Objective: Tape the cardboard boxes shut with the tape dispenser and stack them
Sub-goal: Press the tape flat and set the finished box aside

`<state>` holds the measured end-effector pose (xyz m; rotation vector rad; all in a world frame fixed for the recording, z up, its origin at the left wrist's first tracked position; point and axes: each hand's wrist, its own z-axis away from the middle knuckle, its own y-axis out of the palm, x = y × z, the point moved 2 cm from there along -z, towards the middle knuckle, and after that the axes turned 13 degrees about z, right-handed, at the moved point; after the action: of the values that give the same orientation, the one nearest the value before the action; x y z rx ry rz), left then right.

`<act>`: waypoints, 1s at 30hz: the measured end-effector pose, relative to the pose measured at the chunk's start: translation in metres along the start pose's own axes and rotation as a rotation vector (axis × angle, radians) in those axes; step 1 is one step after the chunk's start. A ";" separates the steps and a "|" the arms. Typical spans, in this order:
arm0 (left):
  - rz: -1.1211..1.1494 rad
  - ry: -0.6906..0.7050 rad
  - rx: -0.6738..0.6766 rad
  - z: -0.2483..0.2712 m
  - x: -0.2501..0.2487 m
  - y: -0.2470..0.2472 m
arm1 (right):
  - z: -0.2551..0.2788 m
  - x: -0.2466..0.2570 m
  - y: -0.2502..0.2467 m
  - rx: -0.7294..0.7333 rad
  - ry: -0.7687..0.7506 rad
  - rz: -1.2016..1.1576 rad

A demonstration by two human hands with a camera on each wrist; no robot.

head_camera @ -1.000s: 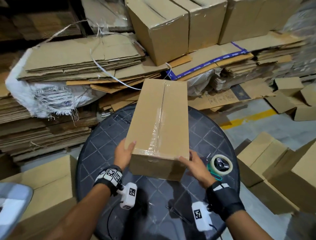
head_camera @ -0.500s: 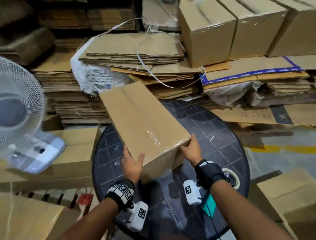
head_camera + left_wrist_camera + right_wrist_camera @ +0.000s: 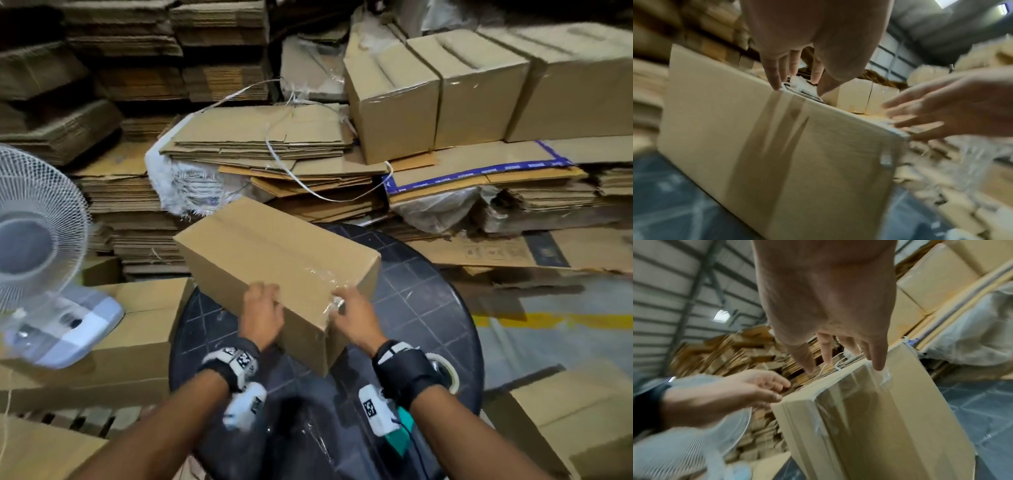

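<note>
Hands (image 3: 262,315) (image 3: 356,317) straddle smooth rectangular cardboard box (image 3: 274,253), clear tape (image 3: 325,274) crinkled.

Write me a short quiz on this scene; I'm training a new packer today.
1. True or false: clear tape covers the near end of the long brown cardboard box.
2. What lies near the right edge of the round dark table? A scissors; B white tape roll; C knife.
3. Fill in: the white mesh fan stands on the person's ____ side.
Key: 1 true; 2 B; 3 left.
</note>
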<state>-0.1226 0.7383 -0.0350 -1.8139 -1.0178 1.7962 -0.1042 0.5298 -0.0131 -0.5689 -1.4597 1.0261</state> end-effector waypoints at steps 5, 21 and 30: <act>-0.479 0.028 0.336 -0.034 0.044 -0.039 | 0.015 0.013 0.043 0.156 -0.223 0.482; -0.350 0.061 0.082 -0.089 0.075 -0.101 | -0.055 0.000 0.010 -0.013 0.095 0.686; 0.221 -0.491 0.201 -0.126 0.167 -0.159 | -0.081 0.053 0.043 0.067 0.051 0.653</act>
<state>-0.0495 0.9906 -0.0224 -1.4412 -0.7757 2.4589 -0.0457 0.6166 -0.0286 -1.0525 -1.2066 1.5428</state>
